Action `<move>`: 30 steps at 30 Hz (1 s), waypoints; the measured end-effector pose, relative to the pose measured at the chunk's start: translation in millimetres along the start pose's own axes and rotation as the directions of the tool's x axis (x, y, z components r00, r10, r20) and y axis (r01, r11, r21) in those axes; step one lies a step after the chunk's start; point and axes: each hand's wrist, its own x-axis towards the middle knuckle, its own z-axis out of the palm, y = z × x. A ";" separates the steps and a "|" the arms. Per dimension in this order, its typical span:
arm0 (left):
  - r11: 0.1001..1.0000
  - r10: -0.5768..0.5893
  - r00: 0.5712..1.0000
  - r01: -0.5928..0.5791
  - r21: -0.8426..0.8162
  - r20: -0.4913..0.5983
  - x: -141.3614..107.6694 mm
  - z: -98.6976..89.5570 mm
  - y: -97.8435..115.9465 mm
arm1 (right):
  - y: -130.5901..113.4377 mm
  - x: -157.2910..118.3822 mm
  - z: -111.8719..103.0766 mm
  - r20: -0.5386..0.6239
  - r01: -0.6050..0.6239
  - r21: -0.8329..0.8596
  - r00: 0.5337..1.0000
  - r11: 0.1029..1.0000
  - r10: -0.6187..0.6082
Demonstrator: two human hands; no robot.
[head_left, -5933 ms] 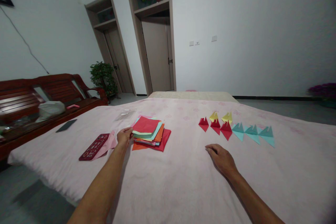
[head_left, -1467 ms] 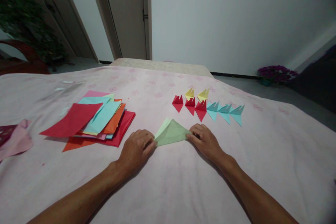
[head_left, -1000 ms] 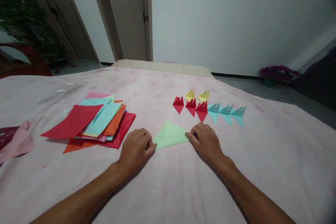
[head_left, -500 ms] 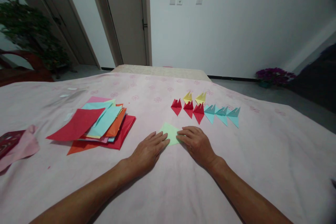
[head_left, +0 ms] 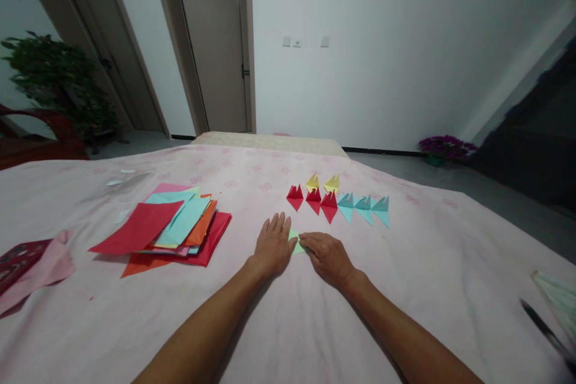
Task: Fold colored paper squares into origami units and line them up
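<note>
Green paper (head_left: pixel 299 248) now shows less, left hand (head_left: pixel 272 246) spread flat over it, likely creasing; the right hand's (head_left: pixel 330 259) grip is unclear.

Head view, forward, downward, seemingly near

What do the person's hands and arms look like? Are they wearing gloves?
No gloves! The left hand and the right hand are both bare. The left forearm and right forearm show no sleeves, watch or bracelet. I can't tell whether there's a ring.
</note>
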 end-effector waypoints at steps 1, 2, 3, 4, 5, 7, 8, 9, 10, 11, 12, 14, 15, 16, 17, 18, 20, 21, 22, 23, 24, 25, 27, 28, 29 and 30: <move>1.000 -0.018 1.000 0.018 0.006 0.000 2.1 1.3 -0.4 | -0.3 0.1 -0.1 0.005 -0.014 0.004 1.000 1.000 0.014; 0.999 -0.030 1.000 0.030 0.011 -0.001 3.8 2.4 -0.5 | -0.8 0.0 -0.2 0.011 -0.029 0.012 1.000 1.000 0.029; 0.999 -0.042 0.999 0.042 0.014 -0.008 4.7 3.3 -0.2 | -1.4 -0.4 -0.5 0.023 -0.042 0.021 0.999 0.999 0.042; 0.999 -0.051 0.999 0.051 0.017 -0.003 4.8 4.3 0.2 | -2.4 -0.8 -0.9 0.043 -0.064 0.026 0.997 0.998 0.063; 0.998 -0.065 0.998 0.065 0.020 -0.012 4.1 5.2 0.5 | -3.8 -1.2 -1.5 0.070 -0.100 0.026 0.993 0.995 0.098; 0.997 -0.078 0.997 0.079 0.026 -0.027 0.5 7.2 0.3 | -8.3 -0.8 -3.1 0.116 -0.171 0.006 0.979 0.985 0.169; 0.996 -0.082 0.996 0.083 0.027 -0.032 -2.0 8.0 -0.2 | -11.4 0.4 -3.8 0.115 -0.201 -0.013 0.973 0.979 0.202; 0.996 -0.084 0.996 0.086 0.030 -0.038 -4.7 8.7 -1.1 | -15.0 2.4 -4.1 0.111 -0.238 -0.036 0.964 0.971 0.241; 0.996 -0.086 0.995 0.087 0.033 -0.041 -7.4 9.1 -2.1 | -19.0 5.2 -3.9 0.105 -0.278 -0.061 0.953 0.959 0.283; 0.995 -0.090 0.995 0.092 0.037 -0.038 -10.0 9.3 -3.1 | -23.3 8.6 -2.9 0.097 -0.324 -0.088 0.938 0.942 0.332; 0.994 -0.097 0.995 0.099 0.040 -0.035 -12.4 9.1 -4.1 | -27.7 12.5 -1.0 0.096 -0.366 -0.111 0.922 0.924 0.376; 0.992 -0.113 0.993 0.114 0.046 -0.028 -16.7 7.9 -5.8 | -36.3 19.9 5.6 0.086 -0.436 -0.149 0.889 0.888 0.451; 0.992 -0.120 0.992 0.121 0.047 -0.027 -18.7 7.0 -6.4 | -40.1 22.8 10.0 0.082 -0.466 -0.165 0.872 0.869 0.483; 0.991 -0.125 0.992 0.126 0.048 -0.029 -20.7 6.0 -7.0 | -43.3 24.7 14.7 0.082 -0.489 -0.179 0.857 0.853 0.509; 0.990 -0.129 0.991 0.130 0.049 -0.034 -22.7 5.0 -7.5 | -45.6 25.8 19.3 0.088 -0.503 -0.191 0.847 0.843 0.525; 0.990 -0.132 0.990 0.134 0.050 -0.039 -24.7 4.0 -7.9 | -47.0 26.0 23.6 0.100 -0.508 -0.200 0.840 0.838 0.533; 0.988 -0.141 0.989 0.143 0.053 -0.044 -28.4 2.0 -8.9 | -45.6 24.8 29.7 0.139 -0.505 -0.215 0.831 0.836 0.538; 0.987 -0.147 0.988 0.149 0.055 -0.045 -30.0 1.0 -9.3 | -42.8 23.8 31.2 0.161 -0.504 -0.221 0.826 0.835 0.541; 0.987 -0.151 0.988 0.153 0.056 -0.042 -31.5 0.0 -9.9 | -38.6 22.6 31.6 0.180 -0.505 -0.228 0.818 0.832 0.546; 0.986 -0.155 0.987 0.157 0.059 -0.038 -32.9 -1.0 -10.5 | -33.4 21.5 31.0 0.192 -0.514 -0.238 0.807 0.824 0.559; 0.985 -0.160 0.986 0.162 0.061 -0.034 -34.3 -2.1 -11.3 | -27.5 20.3 29.5 0.198 -0.526 -0.248 0.794 0.813 0.574; 0.984 -0.164 0.986 0.165 0.062 -0.029 -35.7 -3.2 -12.3 | -21.2 18.9 27.6 0.200 -0.540 -0.258 0.781 0.801 0.592; 0.982 -0.178 0.984 0.179 0.065 -0.021 -38.9 -5.3 -15.3 | -9.3 15.6 23.0 0.196 -0.559 -0.272 0.764 0.783 0.614; 0.980 -0.187 0.982 0.188 0.067 -0.019 -40.8 -6.2 -17.4 | -4.3 13.6 20.9 0.192 -0.564 -0.275 0.761 0.779 0.619; 0.978 -0.197 0.980 0.197 0.069 -0.018 -42.9 -6.9 -20.0 | -0.3 11.5 19.1 0.188 -0.566 -0.274 0.761 0.777 0.620; 0.976 -0.204 0.979 0.205 0.071 -0.016 -45.4 -7.3 -23.1 | 2.5 9.2 17.7 0.180 -0.564 -0.271 0.766 0.780 0.617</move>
